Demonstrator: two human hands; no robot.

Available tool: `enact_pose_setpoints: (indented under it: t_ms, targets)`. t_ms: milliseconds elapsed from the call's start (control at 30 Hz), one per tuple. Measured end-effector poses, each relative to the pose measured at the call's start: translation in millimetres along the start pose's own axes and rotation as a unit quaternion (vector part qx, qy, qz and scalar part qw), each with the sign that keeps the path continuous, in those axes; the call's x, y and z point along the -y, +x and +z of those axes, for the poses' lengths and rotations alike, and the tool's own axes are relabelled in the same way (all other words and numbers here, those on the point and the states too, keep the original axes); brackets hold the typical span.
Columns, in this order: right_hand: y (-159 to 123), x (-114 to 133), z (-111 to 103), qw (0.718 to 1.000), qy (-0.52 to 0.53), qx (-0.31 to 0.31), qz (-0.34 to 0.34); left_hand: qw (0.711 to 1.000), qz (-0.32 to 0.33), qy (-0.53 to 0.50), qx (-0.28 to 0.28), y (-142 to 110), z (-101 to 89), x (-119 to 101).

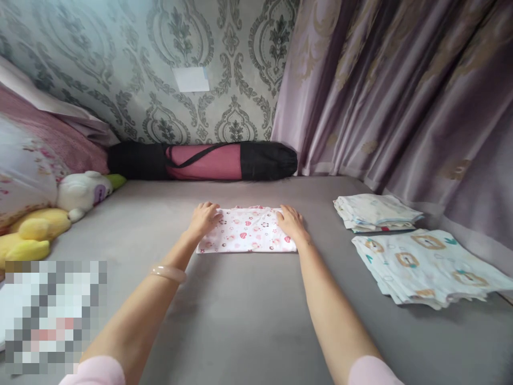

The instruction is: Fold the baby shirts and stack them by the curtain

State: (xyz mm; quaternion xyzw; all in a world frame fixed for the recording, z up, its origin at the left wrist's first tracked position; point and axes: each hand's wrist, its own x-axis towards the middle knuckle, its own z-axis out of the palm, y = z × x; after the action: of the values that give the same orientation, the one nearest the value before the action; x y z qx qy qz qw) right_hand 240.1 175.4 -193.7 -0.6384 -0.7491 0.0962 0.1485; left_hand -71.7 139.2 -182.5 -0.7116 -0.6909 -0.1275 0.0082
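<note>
A white cloth (248, 231) printed with pink hearts and small flowers lies folded into a flat rectangle on the grey sheet. My left hand (204, 218) is at its far left corner, thumb on the cloth and fingers curled at the edge. At the far right corner, my right hand (292, 220) holds the cloth the same way, its thumb turned inward. The undersides of both hands' fingers are hidden. A pale bangle (168, 274) circles my left wrist.
To the right lie a stack of folded cloths (377, 211) and a lion-print cloth (428, 264). A black and pink rolled bag (204, 161) rests along the wall. Plush toys (82, 192) sit at the left, above a blurred-out patch. Purple curtains (360, 91) hang at the right.
</note>
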Motion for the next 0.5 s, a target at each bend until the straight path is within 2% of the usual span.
enact_pose_setpoints:
  t_ms: [100,267,500]
  targets:
    - [3.0,-2.6,1.1,1.0,0.019,0.015,-0.005,0.999,-0.01,-0.022,0.037,10.7,-3.9,5.1]
    - [7.2,-3.8,-0.3,1.0,0.01,-0.001,-0.021,0.993,0.0,-0.038,0.112,18.4,-18.5,5.8]
    - [9.3,-0.9,-15.4,0.998,0.029,-0.017,-0.05,0.985,-0.015,-0.043,0.166,25.6,-27.4,5.3]
